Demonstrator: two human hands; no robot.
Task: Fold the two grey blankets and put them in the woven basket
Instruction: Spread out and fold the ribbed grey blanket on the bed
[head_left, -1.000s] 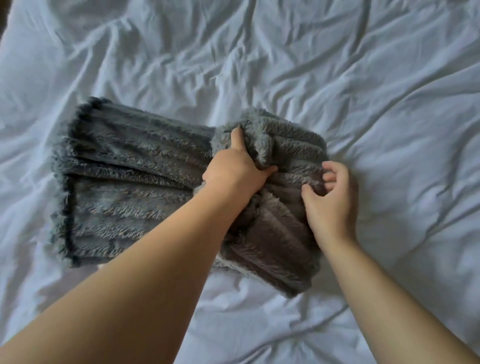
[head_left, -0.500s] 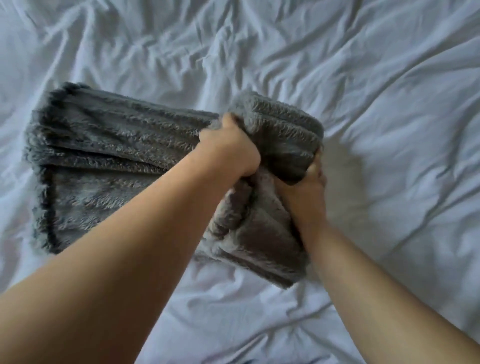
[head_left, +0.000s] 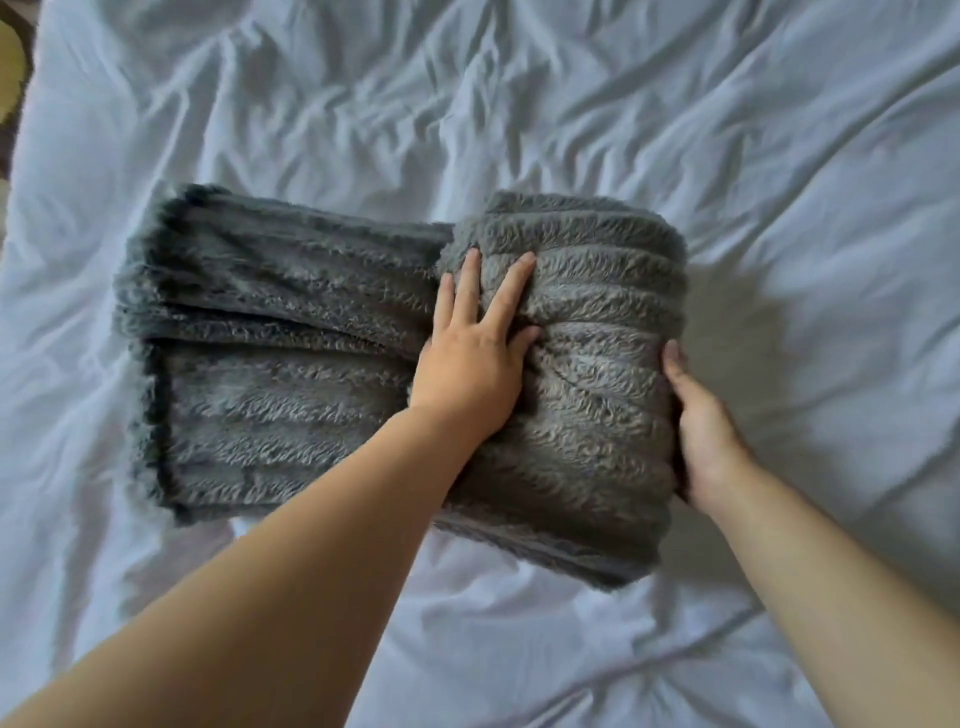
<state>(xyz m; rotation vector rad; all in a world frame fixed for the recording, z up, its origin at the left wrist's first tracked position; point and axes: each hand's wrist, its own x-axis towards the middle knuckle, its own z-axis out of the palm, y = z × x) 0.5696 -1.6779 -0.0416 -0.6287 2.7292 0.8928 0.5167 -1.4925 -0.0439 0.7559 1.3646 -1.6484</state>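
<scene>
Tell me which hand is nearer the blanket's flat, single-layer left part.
Left. The left hand presses down right beside it; the right hand grips the opposite, right edge of the grey blanket.

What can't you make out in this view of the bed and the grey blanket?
- The basket: nowhere in the head view, outside the frame.
- Whether the blanket is one or two: its own folds hide the layers.
- Fingers of the right hand: tucked under the blanket's edge.
- Fabric beneath the left hand: covered by the palm.
- The patch at top left: cut off by the frame edge.
</scene>
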